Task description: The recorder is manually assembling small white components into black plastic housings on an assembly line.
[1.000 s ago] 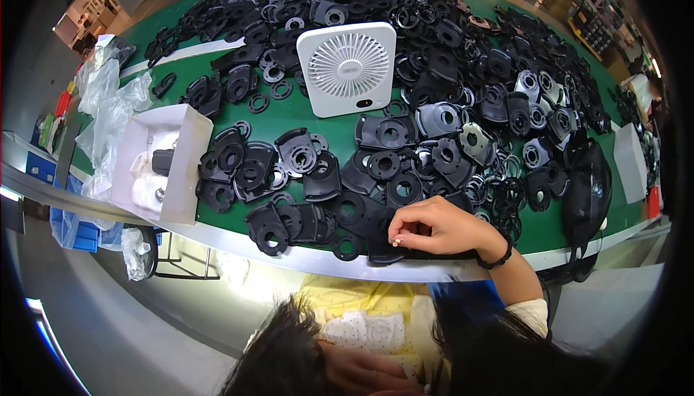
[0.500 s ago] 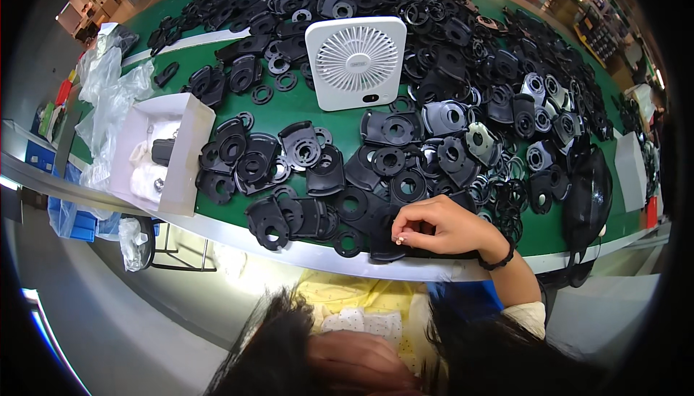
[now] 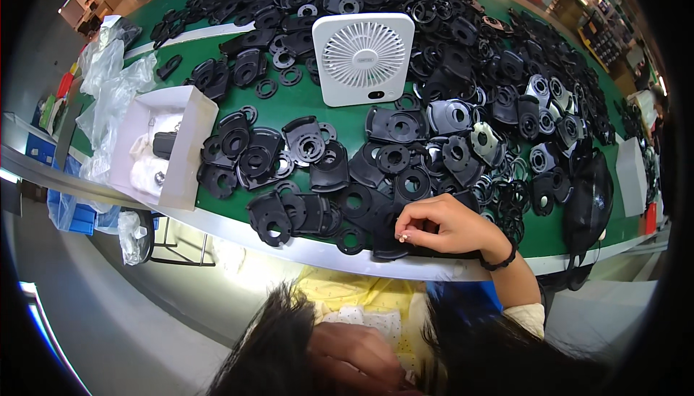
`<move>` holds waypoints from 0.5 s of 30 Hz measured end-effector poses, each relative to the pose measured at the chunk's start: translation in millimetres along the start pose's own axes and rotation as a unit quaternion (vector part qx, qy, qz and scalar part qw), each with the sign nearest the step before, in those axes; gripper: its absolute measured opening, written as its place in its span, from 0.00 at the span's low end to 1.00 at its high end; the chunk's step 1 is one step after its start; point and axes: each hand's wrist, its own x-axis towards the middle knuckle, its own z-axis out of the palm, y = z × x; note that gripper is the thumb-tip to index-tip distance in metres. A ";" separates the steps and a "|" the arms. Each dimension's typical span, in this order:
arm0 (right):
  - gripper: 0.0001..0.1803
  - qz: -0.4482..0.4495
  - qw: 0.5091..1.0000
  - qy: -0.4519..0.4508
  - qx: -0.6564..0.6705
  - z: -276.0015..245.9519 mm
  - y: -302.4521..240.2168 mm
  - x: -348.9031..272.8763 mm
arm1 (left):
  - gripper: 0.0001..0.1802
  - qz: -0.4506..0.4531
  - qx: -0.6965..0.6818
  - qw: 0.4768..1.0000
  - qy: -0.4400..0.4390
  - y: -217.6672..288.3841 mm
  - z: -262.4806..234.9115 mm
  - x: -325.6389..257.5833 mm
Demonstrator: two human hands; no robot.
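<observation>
My right hand (image 3: 447, 228) rests at the table's front edge, over black plastic parts. Its fingers are curled, with thumb and forefinger meeting in a pinch. A tiny bright spot shows at the fingertips, too small to name. Beneath and beside the hand lie flat black plates with round holes (image 3: 354, 201) and loose black rings (image 3: 350, 240). Low in the picture, close to my body, is my left hand (image 3: 358, 352), shadowed and framed by dark hair; its fingertips are hidden. Yellow cloth (image 3: 332, 285) and white dotted cloth (image 3: 383, 321) show just beyond it.
A white square fan (image 3: 365, 60) stands amid the heaped black parts on the green table (image 3: 231, 208). To the left are an open white box (image 3: 181, 179) holding small items and clear plastic bags (image 3: 112, 107). A black bag (image 3: 587, 201) lies at the right.
The view has shifted slightly, so the fan and box sit a little differently in it. My right hand keeps its pinch in the same place; my left hand has moved slightly.
</observation>
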 end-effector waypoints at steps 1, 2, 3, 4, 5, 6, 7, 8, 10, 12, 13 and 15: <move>0.06 0.007 1.000 -0.004 -0.002 -0.9 -0.8 -0.7 | 0.14 0.002 -0.001 1.000 0.002 -0.2 -0.1 0.6; 0.06 0.015 1.000 -0.009 -0.005 -1.7 -1.5 -1.2 | 0.14 0.004 -0.002 1.000 0.004 -0.5 -0.2 1.1; 0.06 0.014 1.000 -0.010 -0.005 -2.2 -2.1 -1.3 | 0.14 0.006 -0.003 1.000 0.006 -0.8 -0.3 1.7; 0.06 0.015 1.000 -0.009 -0.006 -2.2 -2.6 -1.4 | 0.14 0.008 -0.004 1.000 0.007 -0.7 -0.3 2.1; 0.06 0.015 1.000 -0.009 -0.007 -2.1 -2.8 -1.3 | 0.14 0.009 -0.006 1.000 0.009 -0.7 -0.4 2.4; 0.06 0.015 1.000 -0.009 -0.007 -1.9 -2.5 -1.2 | 0.14 0.011 -0.007 1.000 0.011 -0.8 -0.5 2.8; 0.06 0.013 1.000 -0.010 -0.009 -1.9 -2.2 -1.0 | 0.15 0.013 -0.008 1.000 0.012 -1.1 -0.3 3.3; 0.06 0.011 1.000 -0.011 -0.012 -1.9 -1.8 -0.8 | 0.15 0.014 -0.009 1.000 0.014 -1.5 -0.2 3.7; 0.06 0.012 1.000 -0.011 -0.008 -1.7 -2.0 -0.6 | 0.15 0.019 -0.013 1.000 0.017 -2.5 -0.7 5.3; 0.06 0.015 1.000 -0.008 -0.005 -2.5 -2.7 -1.4 | 0.15 0.024 -0.020 0.999 0.018 -4.0 -1.9 7.5; 0.06 0.012 1.000 -0.009 -0.005 -2.2 -2.4 -1.0 | 0.15 0.025 -0.021 0.999 0.020 -4.0 -2.1 7.8; 0.06 0.009 1.000 -0.010 -0.005 -1.4 -2.2 -0.4 | 0.15 0.029 -0.022 0.999 0.023 -4.2 -2.3 8.5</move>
